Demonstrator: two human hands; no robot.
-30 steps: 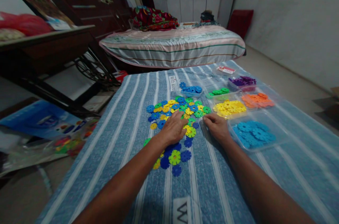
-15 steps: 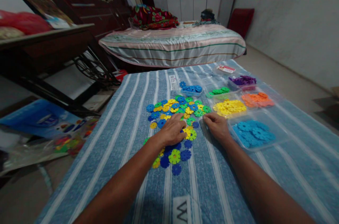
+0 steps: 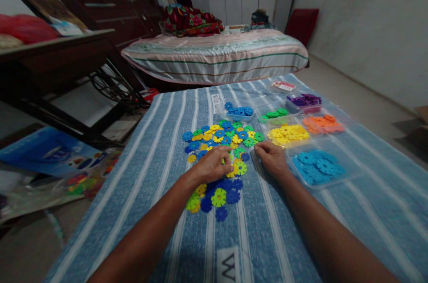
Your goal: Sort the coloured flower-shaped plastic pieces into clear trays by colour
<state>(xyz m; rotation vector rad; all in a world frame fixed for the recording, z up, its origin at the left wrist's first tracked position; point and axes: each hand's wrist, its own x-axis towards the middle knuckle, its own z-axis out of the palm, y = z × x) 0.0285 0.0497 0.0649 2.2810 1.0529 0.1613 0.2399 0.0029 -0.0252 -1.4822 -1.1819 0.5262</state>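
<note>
Over the loose discs (image 3: 219, 133), my left grip (image 3: 212, 165) is curled, thumb and forefinger bent toward each other; a bit of green shows between them, but I cannot tell whether a disc is pinched or only lies beneath. Across a narrow strip of cloth, my right grip (image 3: 271, 158) rests on the surface (image 3: 137, 189), thumb and forefinger pressed together, no disc showing between them. These discs are thin and overlap, so I judge it best to take one by its notched rim, tips only, palm kept high so its neighbours aren't dragged along. Keeping my right grip out of the pile seems sensible too, as it leaves the discs in plain sight.

Just beside my left grip lies a lime disc (image 3: 240, 167); nearer me, dark blue discs (image 3: 233, 196) form a smaller cluster. Right of my right wrist stands a box (image 3: 349, 168) of light blue discs, with yellow discs (image 3: 288, 134) and orange discs (image 3: 323, 123) boxed beyond.

Compared with half a second ago, my left grip is drawn slightly toward me and more bent, and the lime and yellow discs by my forearm show more fully. My right grip keeps its place.
</note>
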